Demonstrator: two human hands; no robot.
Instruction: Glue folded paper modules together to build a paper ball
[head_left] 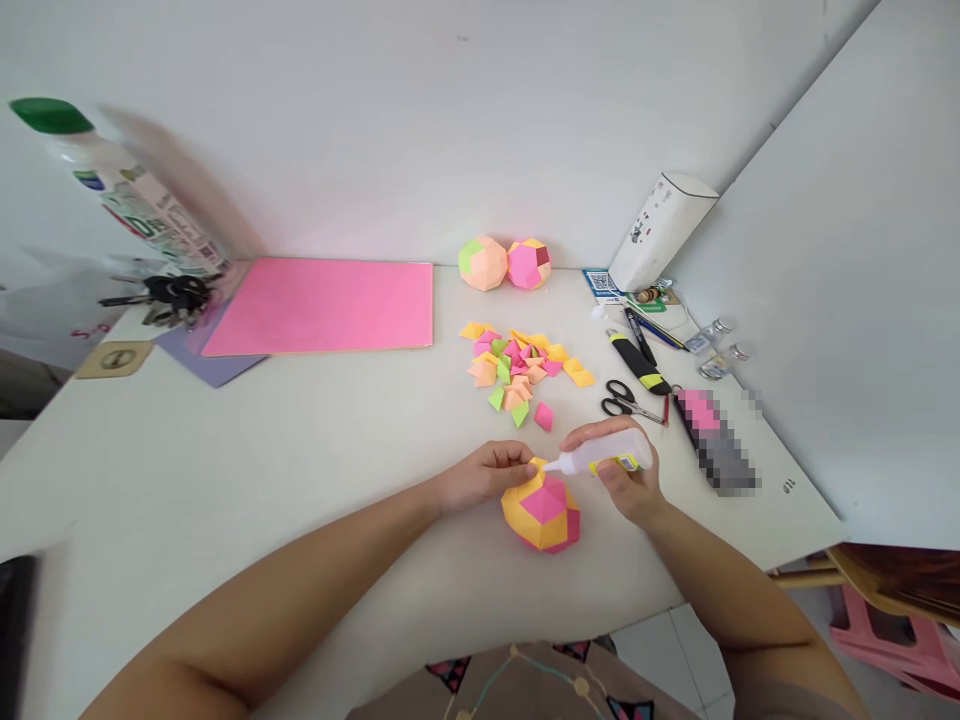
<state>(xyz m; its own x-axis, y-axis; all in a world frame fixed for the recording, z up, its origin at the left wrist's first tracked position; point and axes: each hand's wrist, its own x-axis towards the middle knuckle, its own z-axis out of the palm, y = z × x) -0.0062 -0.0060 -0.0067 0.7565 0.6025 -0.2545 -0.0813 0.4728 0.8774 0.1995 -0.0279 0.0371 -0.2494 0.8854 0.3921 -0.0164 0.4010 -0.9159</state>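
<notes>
While the left hand pinches an orange flap at the top of the ball, the right hand grips the bottle by its body, nozzle pointing at that same spot. From where I stand, the left fingers are closed on the paper, and the right fingers wrap the bottle. The ball sits between the hands, near the front edge of the tabletop; whether it rests on the surface or hangs just above, I cannot tell.

It looks like folded paper, so I judge it very light and not slippery, fairly stiff along its creases yet easily dented by a hard squeeze. A soft pinch on an edge, or a cupped palm beneath, seems safer than pressing the middle of a face. The bottle looks smooth and squeezable, best held around the middle with light pressure. Beyond the hands lie loose pieces, probably light enough to scatter at a brush of the wrist. By the wall sit 2 similar shapes, the peach ball and the pink ball.
</notes>
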